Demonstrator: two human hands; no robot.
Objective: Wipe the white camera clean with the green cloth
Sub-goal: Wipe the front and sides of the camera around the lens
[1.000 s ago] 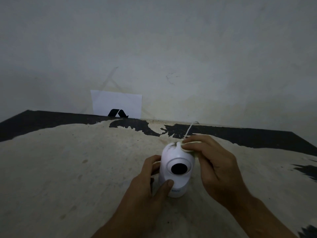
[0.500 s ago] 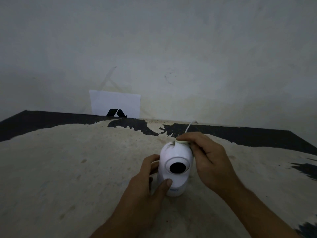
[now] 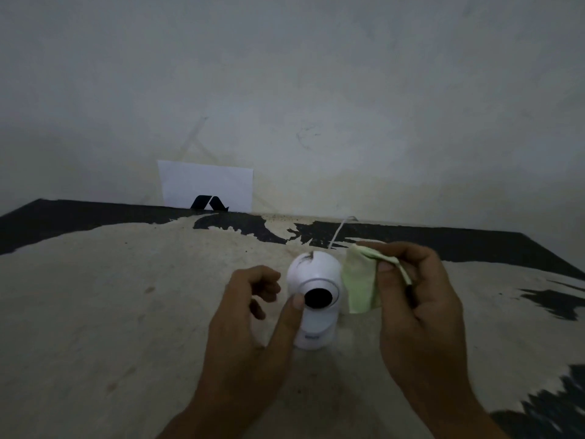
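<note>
The white camera [image 3: 315,280] stands upright on the worn table, its round head and black lens facing me. A thin white cable [image 3: 338,231] runs from behind it toward the wall. My left hand [image 3: 253,315] is beside the camera on the left, its thumb pressed against the rim of the lens and its other fingers curled off the body. My right hand [image 3: 418,299] pinches the pale green cloth [image 3: 361,283], which hangs against the camera's right side.
The table top [image 3: 110,296] is cream with peeled black patches along the back and right edges. A white sheet of paper [image 3: 205,185] with a black mark leans against the wall at the back left.
My right hand has come off the top of the camera and moved right, lifting the cloth into view. My left hand has loosened its grip, leaving only the thumb on the camera.
</note>
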